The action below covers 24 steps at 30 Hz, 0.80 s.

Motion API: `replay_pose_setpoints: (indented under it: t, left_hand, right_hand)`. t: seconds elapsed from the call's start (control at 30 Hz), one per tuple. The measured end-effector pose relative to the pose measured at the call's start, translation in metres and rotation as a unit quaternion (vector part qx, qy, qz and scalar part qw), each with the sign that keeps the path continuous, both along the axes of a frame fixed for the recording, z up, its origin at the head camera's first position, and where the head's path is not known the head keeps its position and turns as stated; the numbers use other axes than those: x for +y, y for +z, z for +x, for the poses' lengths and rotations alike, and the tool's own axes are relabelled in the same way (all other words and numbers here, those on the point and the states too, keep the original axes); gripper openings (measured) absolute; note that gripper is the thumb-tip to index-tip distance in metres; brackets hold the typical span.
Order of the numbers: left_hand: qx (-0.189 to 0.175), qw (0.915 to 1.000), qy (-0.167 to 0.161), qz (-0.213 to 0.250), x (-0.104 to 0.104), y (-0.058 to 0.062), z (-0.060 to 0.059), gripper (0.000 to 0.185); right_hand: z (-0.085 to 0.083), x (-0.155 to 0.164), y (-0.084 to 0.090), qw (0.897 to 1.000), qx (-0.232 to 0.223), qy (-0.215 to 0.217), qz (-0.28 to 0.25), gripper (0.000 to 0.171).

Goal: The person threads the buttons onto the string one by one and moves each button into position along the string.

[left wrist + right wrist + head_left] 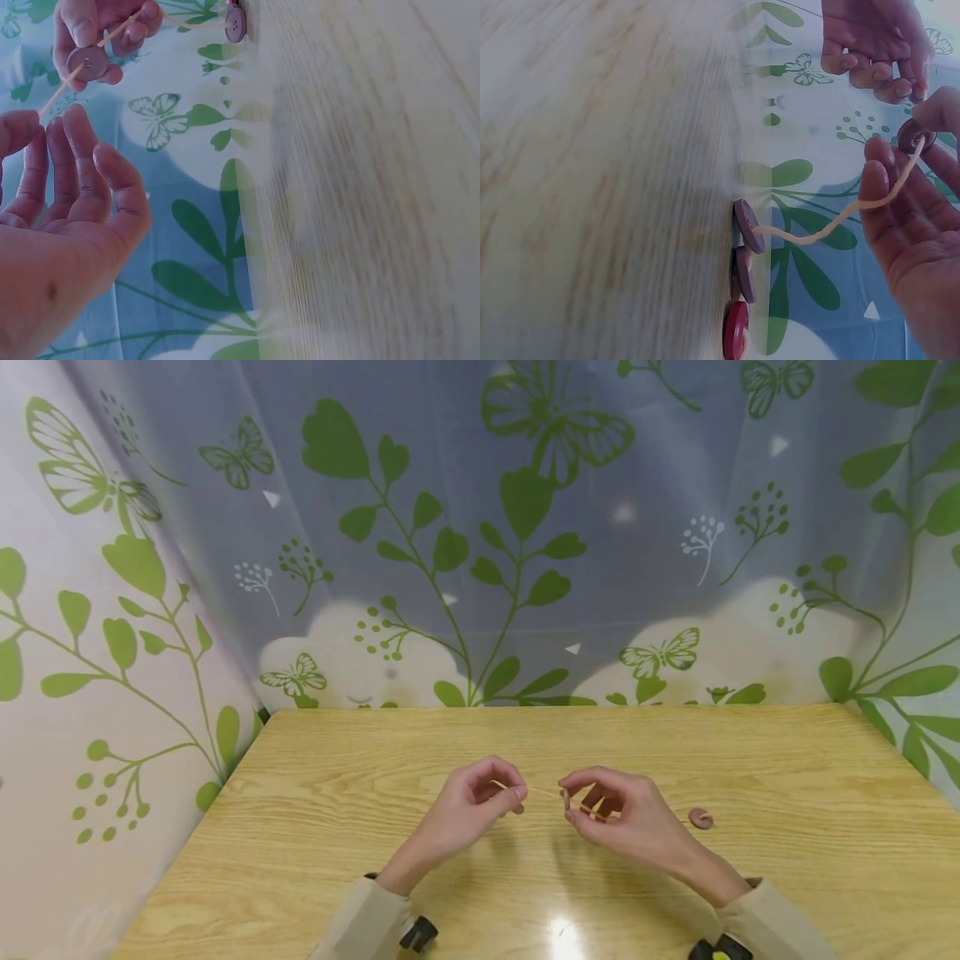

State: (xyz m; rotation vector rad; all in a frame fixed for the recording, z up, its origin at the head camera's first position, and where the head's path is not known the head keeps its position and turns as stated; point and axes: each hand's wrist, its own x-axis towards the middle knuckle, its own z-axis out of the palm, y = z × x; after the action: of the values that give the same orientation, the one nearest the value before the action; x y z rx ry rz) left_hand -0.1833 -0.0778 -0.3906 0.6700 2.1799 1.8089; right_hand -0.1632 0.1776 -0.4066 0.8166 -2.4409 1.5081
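My left hand pinches a pale yellow string between thumb and index finger; its other fingers stand loosely bent in the left wrist view. Across from it, my right hand pinches a brown button by its edge. The string passes through a hole of this button, which hangs in the air above the table. From the button the string runs slackly past the right fingers to another brown button lying on the table. In the right wrist view, a second brown button and a red button lie beside it.
A wood-grain table lies beneath both hands. Behind it hangs a blue-grey curtain printed with green leaves and butterflies, and a pale printed curtain covers the left side.
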Motion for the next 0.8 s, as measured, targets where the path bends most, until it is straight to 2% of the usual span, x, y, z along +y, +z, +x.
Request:
replay_pose_setpoints:
  t: [0.27, 0.57, 0.8]
  left_hand:
    - [0.002, 0.9998, 0.018, -0.012, -0.005, 0.001, -0.002, 0.012]
    - [0.020, 0.9992, 0.034, -0.010, -0.010, 0.004, -0.003, 0.015]
    - [0.026, 0.9988, 0.040, -0.006, -0.013, 0.005, -0.004, 0.013]
  right_hand:
    - [-0.003, 0.000, -0.001, 1.000, -0.005, 0.007, -0.006, 0.028]
    - [-0.003, 0.001, -0.001, 0.999, -0.048, 0.019, -0.008, 0.025]
    - [-0.004, 0.002, -0.002, 0.999, -0.046, 0.016, -0.004, 0.025]
